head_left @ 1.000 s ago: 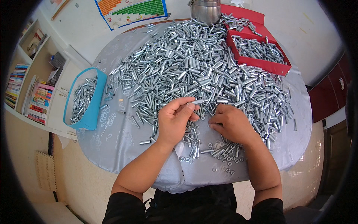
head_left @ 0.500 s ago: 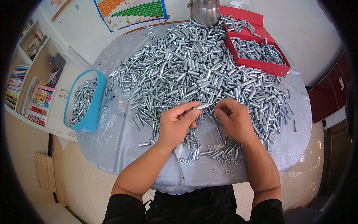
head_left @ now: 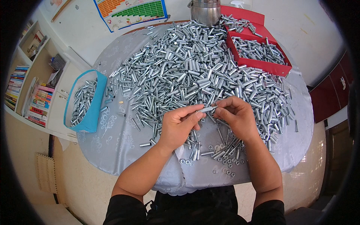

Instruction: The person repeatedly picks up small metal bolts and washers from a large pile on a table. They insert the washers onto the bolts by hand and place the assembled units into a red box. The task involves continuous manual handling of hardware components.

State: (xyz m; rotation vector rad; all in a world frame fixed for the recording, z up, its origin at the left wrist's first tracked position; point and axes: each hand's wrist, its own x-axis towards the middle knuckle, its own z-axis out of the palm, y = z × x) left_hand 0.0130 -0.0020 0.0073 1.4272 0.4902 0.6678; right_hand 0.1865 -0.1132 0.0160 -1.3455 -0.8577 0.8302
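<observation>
A short silvery metal sleeve (head_left: pixel 207 109) lies level between my two hands, just above the near edge of a big heap of metal sleeves and bolts (head_left: pixel 183 71). My left hand (head_left: pixel 179 125) pinches its left end between thumb and fingers. At the other end, the thumb and forefinger of my right hand (head_left: pixel 240 119) close around the tip; whether a small part is also between them is hidden. Below the hands, several loose nuts and washers (head_left: pixel 229 162) lie on the cloth beside a small cluster of bolts (head_left: pixel 225 150).
A blue fabric bin (head_left: pixel 98 101) with metal sleeves stands at the left of the round table with its grey cloth (head_left: pixel 123 150). At the back right is a red box (head_left: pixel 262 66) filled with bolts, beside a steel pot (head_left: pixel 205 13). A bookshelf (head_left: pixel 26 78) stands left.
My right hand has risen slightly, and its fingertips have come onto the right end of the sleeve. The left hand keeps hold of the sleeve almost in place.
</observation>
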